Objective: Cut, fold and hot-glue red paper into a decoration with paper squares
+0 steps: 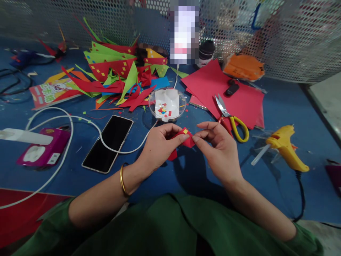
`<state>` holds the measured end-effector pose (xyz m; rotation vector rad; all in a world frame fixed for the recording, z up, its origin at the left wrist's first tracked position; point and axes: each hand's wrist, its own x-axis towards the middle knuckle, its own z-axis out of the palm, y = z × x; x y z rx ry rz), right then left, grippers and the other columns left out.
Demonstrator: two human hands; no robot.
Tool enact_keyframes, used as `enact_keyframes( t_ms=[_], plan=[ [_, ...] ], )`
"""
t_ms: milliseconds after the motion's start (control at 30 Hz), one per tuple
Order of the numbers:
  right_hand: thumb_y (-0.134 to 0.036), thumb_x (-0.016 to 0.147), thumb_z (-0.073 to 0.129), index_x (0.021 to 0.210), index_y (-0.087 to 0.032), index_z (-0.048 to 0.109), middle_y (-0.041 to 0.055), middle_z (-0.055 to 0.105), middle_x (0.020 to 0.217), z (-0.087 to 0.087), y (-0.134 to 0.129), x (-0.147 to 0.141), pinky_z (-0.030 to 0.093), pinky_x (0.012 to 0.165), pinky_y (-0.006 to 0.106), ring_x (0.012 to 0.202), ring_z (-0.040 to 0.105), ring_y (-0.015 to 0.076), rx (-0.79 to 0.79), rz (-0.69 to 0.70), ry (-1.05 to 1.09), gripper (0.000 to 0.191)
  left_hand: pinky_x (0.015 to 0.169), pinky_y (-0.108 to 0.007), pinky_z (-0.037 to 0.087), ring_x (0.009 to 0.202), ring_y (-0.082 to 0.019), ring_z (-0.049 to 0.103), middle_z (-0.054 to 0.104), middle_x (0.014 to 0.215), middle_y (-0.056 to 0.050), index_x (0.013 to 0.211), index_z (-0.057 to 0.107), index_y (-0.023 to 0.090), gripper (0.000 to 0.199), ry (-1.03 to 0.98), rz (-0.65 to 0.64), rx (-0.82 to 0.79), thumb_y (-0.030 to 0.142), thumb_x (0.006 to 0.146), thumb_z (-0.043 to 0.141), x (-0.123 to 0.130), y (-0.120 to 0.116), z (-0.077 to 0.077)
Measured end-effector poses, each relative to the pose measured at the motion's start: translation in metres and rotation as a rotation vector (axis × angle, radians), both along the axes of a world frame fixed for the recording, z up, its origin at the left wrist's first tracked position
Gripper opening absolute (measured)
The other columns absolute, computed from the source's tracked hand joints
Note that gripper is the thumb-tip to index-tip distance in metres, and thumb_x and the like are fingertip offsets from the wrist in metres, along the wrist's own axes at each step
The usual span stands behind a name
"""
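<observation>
A small folded red paper piece (188, 142) with a yellow square on top is between my two hands. My left hand (161, 144) pinches it between thumb and fingers, and part of the red paper shows below that thumb. At the paper's right edge, the thumb and index finger of my right hand (220, 153) are pressed together; whatever lies between those fingertips is too small to make out. Just beyond my hands stands a clear round dish (182, 111) with a white sheet and small coloured paper bits in it.
Yellow-handled scissors (225, 111) lie on red sheets (245, 101) at the right, near a yellow glue gun (286, 144). A phone (108, 144) and white cable are at the left. Coloured paper shapes (112, 67) pile up behind; an upright pixelated screen (183, 35) stands at the back.
</observation>
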<state>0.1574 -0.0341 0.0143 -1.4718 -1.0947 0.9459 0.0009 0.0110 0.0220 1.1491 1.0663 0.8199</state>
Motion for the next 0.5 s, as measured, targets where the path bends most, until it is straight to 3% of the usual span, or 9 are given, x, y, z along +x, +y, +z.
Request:
enact_keyframes(
  t_ms=[200,333,433,500],
  plan=[
    [-0.028,0.078,0.074,0.103,-0.023,0.06,-0.004,0.07,0.076,-0.002,0.002,0.001,0.053,0.074,0.032,0.073,0.066,0.0141,0.017,-0.041,-0.01,0.029,0.053,-0.019,0.041,0.056,-0.008,0.054,0.068,0.068,0.002,0.078,0.074,0.016,0.023,0.052,-0.039,-0.022,0.039,0.081,0.077,-0.003,0.002,0.003],
    [-0.031,0.079,0.073,0.101,-0.023,0.061,-0.0024,0.069,0.078,-0.002,0.005,0.004,0.053,0.073,0.034,0.073,0.065,0.0156,0.061,-0.066,-0.034,0.026,0.049,-0.019,0.04,0.052,-0.008,0.054,0.067,0.064,0.003,0.081,0.074,0.016,0.021,0.079,-0.042,-0.055,0.036,0.078,0.08,-0.005,0.004,0.003],
    [-0.03,0.08,0.071,0.078,-0.024,0.057,-0.0013,0.063,0.078,-0.003,0.008,0.01,0.051,0.077,0.035,0.078,0.063,0.0166,0.183,-0.144,-0.186,0.016,0.05,-0.019,0.043,0.053,-0.009,0.057,0.068,0.063,0.002,0.08,0.074,0.016,0.021,0.061,0.016,-0.058,0.036,0.076,0.08,-0.006,0.005,0.003],
    [-0.025,0.082,0.065,0.066,-0.024,0.046,-0.0009,0.059,0.076,-0.004,0.011,0.014,0.049,0.079,0.035,0.08,0.062,0.0175,0.262,-0.163,-0.321,0.025,0.05,-0.019,0.045,0.054,-0.01,0.059,0.068,0.063,0.001,0.078,0.073,0.016,0.022,0.044,0.046,-0.055,0.036,0.074,0.081,-0.006,0.005,0.004]
  ],
)
